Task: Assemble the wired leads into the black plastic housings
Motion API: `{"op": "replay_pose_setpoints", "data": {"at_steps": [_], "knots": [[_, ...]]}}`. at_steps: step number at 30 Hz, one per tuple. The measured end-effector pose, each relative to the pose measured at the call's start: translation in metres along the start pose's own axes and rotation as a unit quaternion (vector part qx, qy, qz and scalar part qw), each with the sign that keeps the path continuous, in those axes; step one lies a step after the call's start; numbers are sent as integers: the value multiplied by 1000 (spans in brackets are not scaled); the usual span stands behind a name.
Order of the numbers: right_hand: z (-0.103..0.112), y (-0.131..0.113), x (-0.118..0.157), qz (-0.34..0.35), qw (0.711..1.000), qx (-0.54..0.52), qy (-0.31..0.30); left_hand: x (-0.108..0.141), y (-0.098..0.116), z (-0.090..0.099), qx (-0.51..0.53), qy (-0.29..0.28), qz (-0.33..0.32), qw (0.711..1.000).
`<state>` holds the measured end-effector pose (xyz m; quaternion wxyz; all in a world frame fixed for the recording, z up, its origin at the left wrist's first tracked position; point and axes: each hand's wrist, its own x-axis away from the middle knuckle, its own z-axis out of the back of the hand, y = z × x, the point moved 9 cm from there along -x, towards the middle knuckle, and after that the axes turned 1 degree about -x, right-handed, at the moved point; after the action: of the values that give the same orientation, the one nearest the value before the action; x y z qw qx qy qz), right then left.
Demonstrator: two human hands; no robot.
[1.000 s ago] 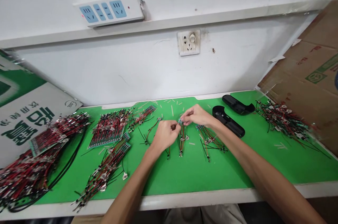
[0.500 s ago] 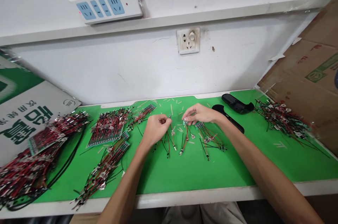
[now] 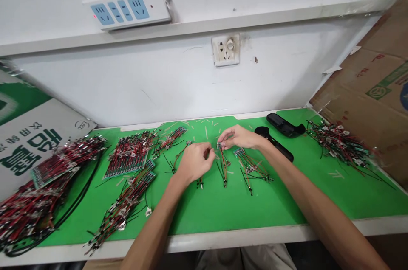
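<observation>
My right hand (image 3: 238,137) pinches a small circuit board with wires (image 3: 219,146) between its fingertips, and red and black leads hang down from it onto the green mat (image 3: 242,202). My left hand (image 3: 194,161) is curled just left of that board, its fingertips almost reaching it. Whatever lies inside those fingers is hidden. Under my left palm, a thin bundle of leads (image 3: 178,161) runs out to the mat. A loose wired bunch (image 3: 251,167) lies below my right wrist.
Stacks of wired boards (image 3: 129,153) and a large red-and-black heap (image 3: 41,193) lie to the left, with a tangled pile (image 3: 338,144) at the right. Two black plastic pieces (image 3: 282,125) stand behind my right hand. A white wall with sockets (image 3: 225,50) rises behind the mat.
My left hand has moved right, closer to my right hand. The wired board now sits at my right fingertips, its leads hanging lower. The view has shifted slightly.
</observation>
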<state>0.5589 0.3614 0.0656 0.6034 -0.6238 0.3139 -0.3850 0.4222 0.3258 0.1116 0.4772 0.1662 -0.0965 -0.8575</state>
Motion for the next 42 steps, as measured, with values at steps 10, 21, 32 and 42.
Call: {"op": "replay_pose_setpoints", "data": {"at_steps": [10,21,32,42], "knots": [[-5,-5,-1,12,999,23,43,-1,0,-8,83,-16,36,996],[-4,-4,-4,11,996,20,82,2,-15,-19,233,42,122,964],[13,-12,4,16,983,157,98,0,-17,-2,246,44,107,962],[-9,-26,5,49,995,74,34,-2,-13,-9,265,11,87,960]]}}
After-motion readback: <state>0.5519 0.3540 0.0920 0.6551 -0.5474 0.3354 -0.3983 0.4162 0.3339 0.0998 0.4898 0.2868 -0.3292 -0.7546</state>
